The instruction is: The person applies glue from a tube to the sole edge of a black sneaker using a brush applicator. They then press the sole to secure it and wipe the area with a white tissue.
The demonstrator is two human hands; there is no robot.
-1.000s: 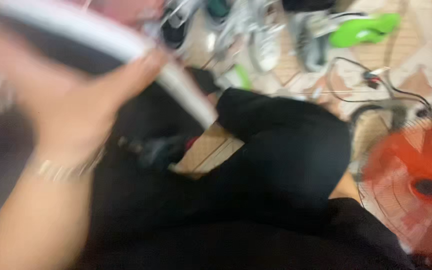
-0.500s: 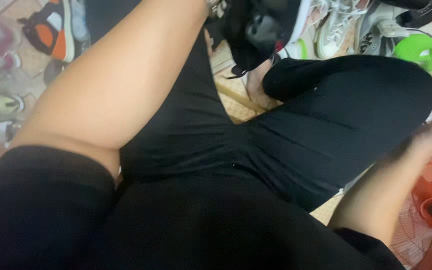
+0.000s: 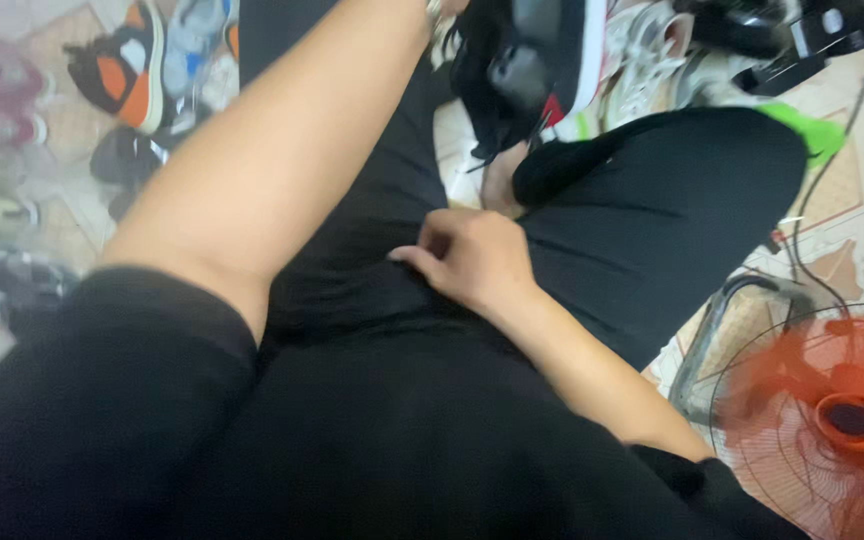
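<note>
My left arm reaches up across the frame, and my left hand (image 3: pixel 444 8) is almost wholly cut off by the top edge. At its end hangs a black shoe with a white sole (image 3: pixel 537 70), raised above my lap and apparently held by that hand. My right hand (image 3: pixel 472 262) rests on my black trousers (image 3: pixel 652 220) in the middle of the frame. Its fingers are curled against the fabric and hold nothing separate. I sit with my legs folded, and a bare foot (image 3: pixel 500 185) shows below the shoe.
An orange floor fan (image 3: pixel 832 420) in a wire cage stands at the lower right, with a black cable (image 3: pixel 832 160) running to it. Several shoes lie on the tiled floor: an orange and black one (image 3: pixel 122 65) at the upper left, white ones (image 3: pixel 652 50) and a green one (image 3: pixel 802 130) at the upper right.
My right hand has come in from the right edge onto my lap. The view has tilted, and the shoe has stayed at the top by my left hand.
</note>
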